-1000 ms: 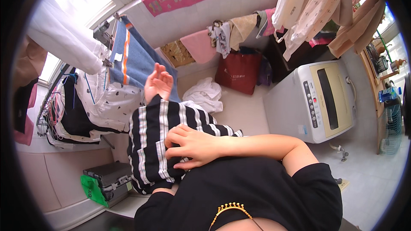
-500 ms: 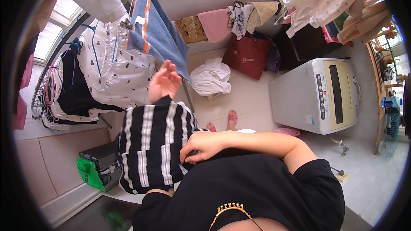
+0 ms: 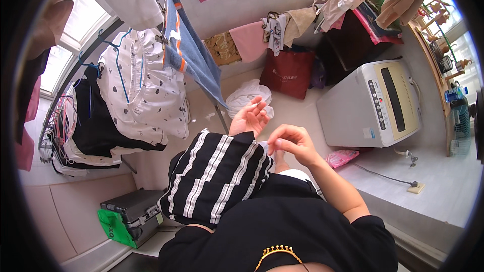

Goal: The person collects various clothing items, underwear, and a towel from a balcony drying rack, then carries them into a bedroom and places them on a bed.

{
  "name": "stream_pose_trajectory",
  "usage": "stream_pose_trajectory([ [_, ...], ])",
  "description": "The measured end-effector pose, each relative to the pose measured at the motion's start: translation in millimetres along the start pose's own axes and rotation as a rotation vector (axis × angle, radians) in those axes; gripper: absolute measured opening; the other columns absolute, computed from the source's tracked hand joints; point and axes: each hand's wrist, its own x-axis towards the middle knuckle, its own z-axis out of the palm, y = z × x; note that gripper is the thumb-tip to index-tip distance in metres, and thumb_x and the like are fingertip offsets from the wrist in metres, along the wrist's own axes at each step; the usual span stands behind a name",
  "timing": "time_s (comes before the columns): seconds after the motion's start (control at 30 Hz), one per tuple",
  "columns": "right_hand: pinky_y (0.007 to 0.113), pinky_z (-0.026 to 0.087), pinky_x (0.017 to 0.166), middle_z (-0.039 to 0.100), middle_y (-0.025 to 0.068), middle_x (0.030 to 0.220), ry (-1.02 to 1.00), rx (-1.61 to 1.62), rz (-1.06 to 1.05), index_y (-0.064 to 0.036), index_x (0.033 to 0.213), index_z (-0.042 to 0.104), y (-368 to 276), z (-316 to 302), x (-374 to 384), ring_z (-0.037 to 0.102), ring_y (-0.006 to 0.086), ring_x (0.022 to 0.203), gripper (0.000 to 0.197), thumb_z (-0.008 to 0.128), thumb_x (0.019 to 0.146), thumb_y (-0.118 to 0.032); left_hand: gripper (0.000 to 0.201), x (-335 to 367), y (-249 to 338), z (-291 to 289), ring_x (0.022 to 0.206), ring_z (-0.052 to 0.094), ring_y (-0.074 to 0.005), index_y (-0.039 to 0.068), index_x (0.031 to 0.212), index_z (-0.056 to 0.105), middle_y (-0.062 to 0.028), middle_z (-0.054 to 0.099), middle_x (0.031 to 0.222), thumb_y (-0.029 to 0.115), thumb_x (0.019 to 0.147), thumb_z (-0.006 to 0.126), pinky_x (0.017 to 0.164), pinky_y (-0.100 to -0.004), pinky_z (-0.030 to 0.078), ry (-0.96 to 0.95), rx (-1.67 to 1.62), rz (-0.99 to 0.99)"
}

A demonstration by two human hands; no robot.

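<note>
Both hands at a striped cloth, seen from above. The black cloth with white stripes (image 3: 217, 171) is wrapped around the left forearm, in front of the person's black shirt (image 3: 282, 226), its far edge lying near the wrist. The left hand (image 3: 249, 118) projects beyond this edge, palm upward, fingers spread a little and loosely curled, with nothing visible in its grasp. The right hand (image 3: 296, 145) is at the cloth's right-hand end, narrow in posture, thumb and fingertips close together; whether they pinch the fabric or only meet its edge cannot be told. Just beyond the left hand lies a crumpled white cloth (image 3: 242, 95), partly hidden by the fingers, and behind it stands a dark red bag (image 3: 286, 74). To the left, a blue towel with orange bands (image 3: 196, 53) hangs beside a white garment with dark motifs (image 3: 148, 90) and a black garment (image 3: 96, 121). A pink towel (image 3: 248, 41) and a beige cloth (image 3: 299, 24) hang side by side near the far wall. To the right stands a grey washing machine (image 3: 343, 106), with a pink packet (image 3: 343, 158) near its base. At lower left, a dark case (image 3: 136, 207) stands beside a bright green bag (image 3: 115, 225).
</note>
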Motion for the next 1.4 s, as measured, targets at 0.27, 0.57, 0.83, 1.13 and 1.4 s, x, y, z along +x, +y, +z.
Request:
stream_pose_trajectory([
  [0.27, 0.026, 0.046, 0.067, 0.060, 0.0083, 0.074, 0.095, -0.011, -0.059, 0.0009, 0.087, 0.058, 9, -7, 4, 0.058, 0.0144, 0.069, 0.011, 0.055, 0.082, -0.008, 0.026, -22, 34, -21, 0.074, 0.053, -0.0152, 0.007, 0.107, 0.051, -0.0063, 0.058, 0.091, 0.009, 0.081, 0.054, 0.071, -0.0303, 0.047, 0.057, -0.054, 0.306],
  [0.57, 0.024, 0.045, 0.066, 0.058, 0.0053, 0.076, -0.097, -0.110, -0.077, 0.0010, 0.094, 0.055, 17, 29, 82, 0.057, 0.0109, 0.069, 0.011, 0.052, 0.087, -0.007, 0.021, -76, 61, -43, 0.071, 0.053, -0.0135, 0.008, 0.103, 0.054, -0.0050, 0.057, 0.090, 0.004, 0.083, 0.053, 0.067, -0.0281, 0.046, 0.123, -0.057, 0.561],
  [0.83, 0.022, 0.042, 0.056, 0.055, 0.0016, 0.069, 0.230, -0.527, -0.495, -0.0024, 0.095, 0.054, 12, 70, 185, 0.055, 0.0069, 0.063, 0.015, 0.056, 0.080, -0.004, 0.033, -68, 92, -28, 0.087, 0.053, -0.0129, 0.008, 0.112, 0.049, -0.0046, 0.055, 0.104, 0.003, 0.080, 0.055, 0.080, -0.0296, 0.044, 0.190, 0.143, 0.750],
  [1.13, 0.039, 0.047, 0.064, 0.063, 0.0141, 0.072, 0.267, -1.423, -0.137, -0.0028, 0.081, 0.061, -68, 123, 265, 0.062, 0.0305, 0.071, 0.054, 0.057, 0.074, -0.056, 0.058, -21, 125, 32, 0.104, 0.042, -0.0140, 0.006, 0.121, 0.043, -0.0050, 0.047, 0.116, -0.002, 0.067, 0.063, 0.094, -0.0275, 0.030, 0.271, 0.434, 1.158],
  [1.4, 0.038, 0.049, 0.063, 0.062, 0.0128, 0.064, 0.401, -1.429, -0.506, -0.0055, 0.081, 0.065, -50, 117, 286, 0.063, 0.0308, 0.066, 0.041, 0.062, 0.071, -0.045, 0.037, 15, 148, 41, 0.091, 0.055, -0.0131, -0.003, 0.110, 0.047, -0.0074, 0.056, 0.104, -0.001, 0.077, 0.063, 0.085, -0.0257, 0.043, 0.035, 0.428, 1.064],
])
